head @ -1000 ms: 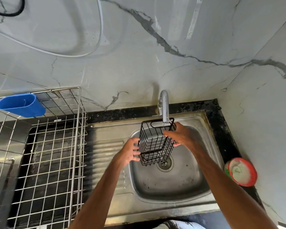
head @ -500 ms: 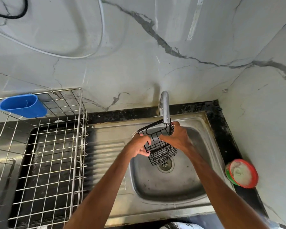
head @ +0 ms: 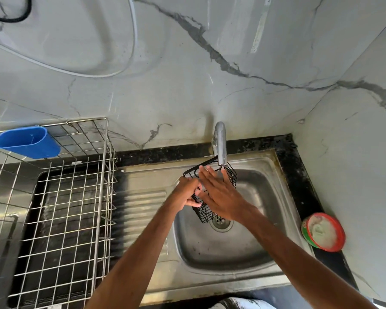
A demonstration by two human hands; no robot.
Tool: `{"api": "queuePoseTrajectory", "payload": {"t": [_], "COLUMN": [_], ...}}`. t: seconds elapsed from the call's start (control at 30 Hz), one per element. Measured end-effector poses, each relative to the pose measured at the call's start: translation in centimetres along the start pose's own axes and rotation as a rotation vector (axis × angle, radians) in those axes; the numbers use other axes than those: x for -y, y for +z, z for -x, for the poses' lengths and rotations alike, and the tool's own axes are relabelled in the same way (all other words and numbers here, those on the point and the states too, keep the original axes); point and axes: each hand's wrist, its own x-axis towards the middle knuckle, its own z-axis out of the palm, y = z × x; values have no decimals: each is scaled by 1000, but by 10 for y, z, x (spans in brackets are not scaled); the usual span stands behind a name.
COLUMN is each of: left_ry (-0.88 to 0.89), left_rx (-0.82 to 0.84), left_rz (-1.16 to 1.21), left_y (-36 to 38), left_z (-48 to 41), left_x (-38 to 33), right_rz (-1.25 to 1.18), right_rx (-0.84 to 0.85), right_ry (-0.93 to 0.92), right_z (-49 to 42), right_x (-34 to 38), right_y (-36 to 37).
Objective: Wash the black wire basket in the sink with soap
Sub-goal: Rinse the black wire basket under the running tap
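Black wire basket [head: 206, 214] is up off the bottom of the stainless sink [head: 223, 255], tilted, right under the spout of the chrome tap [head: 220, 143] and above the drain [head: 221, 222]. Left hand [head: 186, 194] grips it from the left side, with its fingers curled round the wires. Right hand [head: 222, 197] isn't grabbing anything: it's flat, fingers straight and a bit spread, laid across the top of the basket. Can't tell if water's actually running. A red-rimmed tub [head: 323, 231] of white soap paste sits on the black counter to the right of the sink. To the left, a chrome dish rack [head: 65, 219] has a blue plastic cup [head: 27, 141] hooked on its back corner.
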Motion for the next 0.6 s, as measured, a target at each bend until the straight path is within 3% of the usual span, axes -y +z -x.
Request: {"api": "queuePoseTrajectory", "payload": {"t": [0.2,0.33,0.5,0.6], "left_ry": [7,16,41,40], "left_rx": [-26,-35,-8,1], "left_rz": [-73,-87,-26,15], "left_y": [0,-3,0,-5], "left_z": [4,1,-1,-3], "left_x": [2,4,4,6], "right_rz": [47,-147,-29,24], "right_rx": [41,17,-30,-40], "right_ry": [142,354,88,49], "right_z": [-14,-11,-4,-8], "right_x": [-43,-55,7,5], "right_y": [-3,-5,16,24]}}
